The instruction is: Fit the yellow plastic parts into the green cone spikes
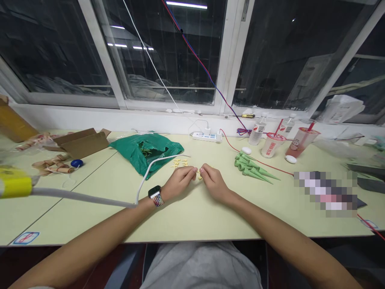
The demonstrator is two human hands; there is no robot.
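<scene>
My left hand (182, 180), with a watch on its wrist, is closed in a pinch above the table. Close beside it, my right hand (214, 181) is closed the same way, thumb and fingers pressed together. Bits of a small yellow piece (199, 178) show between the fingertips of both hands; its exact shape is hidden. Just beyond my left hand lie several small yellow pieces (177, 162) in a loose cluster. Off to the right is a pile of light green cone-shaped pieces (249, 165).
A torn green plastic bag (135, 148) lies behind my left arm. A grey cable (90, 196) crosses over that arm. Farther left are a cardboard box (82, 143), wooden parts and a blue ball (77, 163). A power strip (207, 137), drink cups (272, 145) and bottles stand along the window.
</scene>
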